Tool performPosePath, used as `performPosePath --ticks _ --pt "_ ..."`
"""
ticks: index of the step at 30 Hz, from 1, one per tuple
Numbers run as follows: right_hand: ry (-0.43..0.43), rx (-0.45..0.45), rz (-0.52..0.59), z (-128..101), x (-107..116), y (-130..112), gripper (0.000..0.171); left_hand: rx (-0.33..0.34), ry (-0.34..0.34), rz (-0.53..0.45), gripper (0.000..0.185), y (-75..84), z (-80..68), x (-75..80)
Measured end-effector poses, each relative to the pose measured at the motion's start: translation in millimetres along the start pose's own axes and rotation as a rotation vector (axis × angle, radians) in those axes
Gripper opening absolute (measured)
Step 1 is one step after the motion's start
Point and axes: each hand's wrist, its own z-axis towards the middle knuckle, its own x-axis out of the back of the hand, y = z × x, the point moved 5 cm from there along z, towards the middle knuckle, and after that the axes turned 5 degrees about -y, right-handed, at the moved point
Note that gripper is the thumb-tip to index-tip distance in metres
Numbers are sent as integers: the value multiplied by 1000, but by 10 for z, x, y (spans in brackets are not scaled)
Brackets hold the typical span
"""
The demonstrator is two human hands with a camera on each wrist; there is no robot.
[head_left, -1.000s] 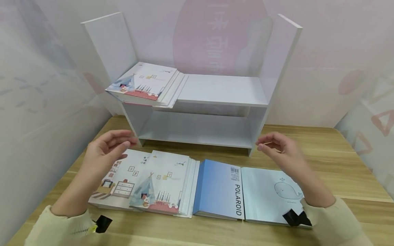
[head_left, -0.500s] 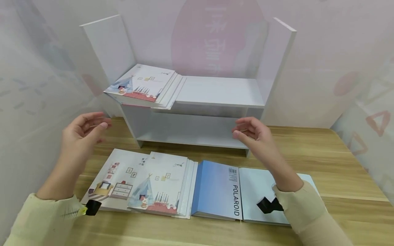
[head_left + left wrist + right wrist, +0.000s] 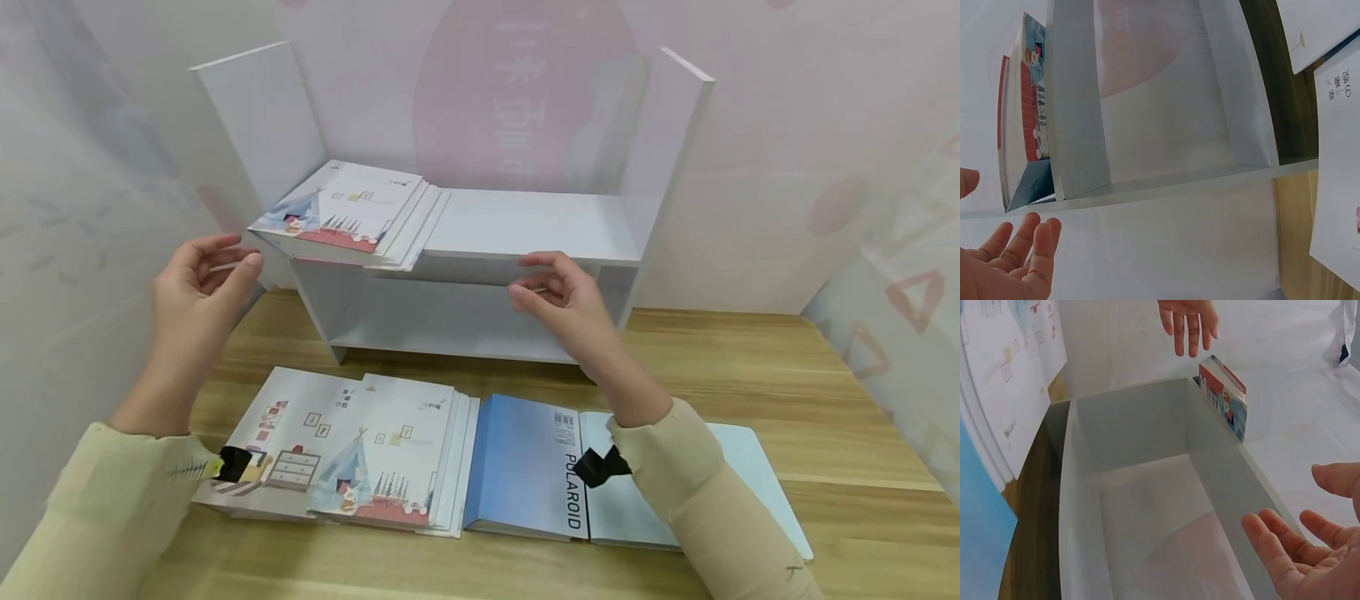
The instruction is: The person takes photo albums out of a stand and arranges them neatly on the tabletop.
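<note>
A stack of picture-covered books (image 3: 348,204) lies at the left end of the upper level of a white shelf (image 3: 540,225), its front edge jutting out past the board. My left hand (image 3: 198,292) hovers just left of that stack, fingers loosely bent and holding nothing. In the left wrist view its fingertips (image 3: 1041,250) are close to the books' corner, apart from it as far as I can tell. My right hand (image 3: 573,312) hangs in front of the shelf, right of the stack, thumb and fingers apart with nothing between them.
On the wooden table (image 3: 825,392) before the shelf lie a room-print book (image 3: 292,425), a tent-print book (image 3: 390,442) over several others, a blue POLAROID album (image 3: 525,467) and a pale blue book (image 3: 750,475). Walls stand behind and at the left.
Both hands have risen from above the table books toward the upper shelf level. The left went left and up, the right went left and up. The books stay in place.
</note>
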Motion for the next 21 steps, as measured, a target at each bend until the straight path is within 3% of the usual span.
performPosePath --ticks 7,21 --pt "-23 40 35 196 -188 -94 45 -23 48 -4 44 44 155 -102" --pt "-96 94 73 417 -560 -198 50 55 60 8 51 35 266 -209"
